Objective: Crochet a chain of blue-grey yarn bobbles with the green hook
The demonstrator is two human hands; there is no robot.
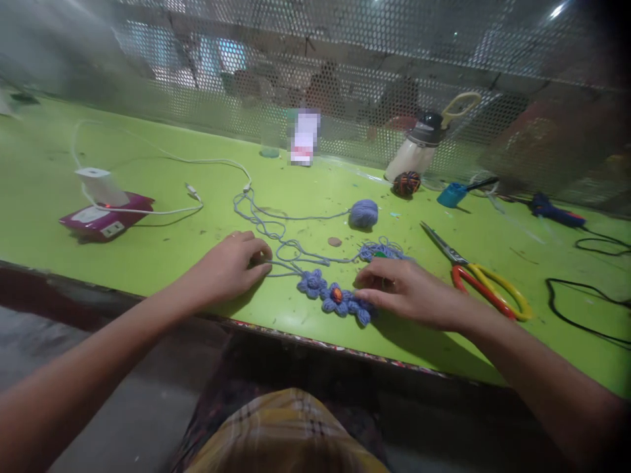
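Observation:
A short chain of purple crocheted flowers (pixel 311 284) lies near the table's front edge, one flower with an orange centre (pixel 336 295). My right hand (pixel 401 289) is over the chain's right end, its thumb and fingertips closing at the edge of a flower and covering part of it. Loose purple yarn (pixel 290 248) runs across the table from the chain. To the left, my left hand (pixel 241 266) pinches a strand of this yarn between thumb and forefinger. Beyond the right hand is a tangle of purple yarn (pixel 389 248), with a small green object (pixel 379 254) partly hidden by the fingers.
A purple yarn ball (pixel 363 214) sits further back. Scissors with red and yellow handles (pixel 493 289) lie at right. Behind are a bottle (pixel 414 154), a multicoloured yarn ball (pixel 407 184), a blue pot (pixel 452 195) and a glue gun (pixel 557 210). A power adapter (pixel 106 217) with white cable stands left.

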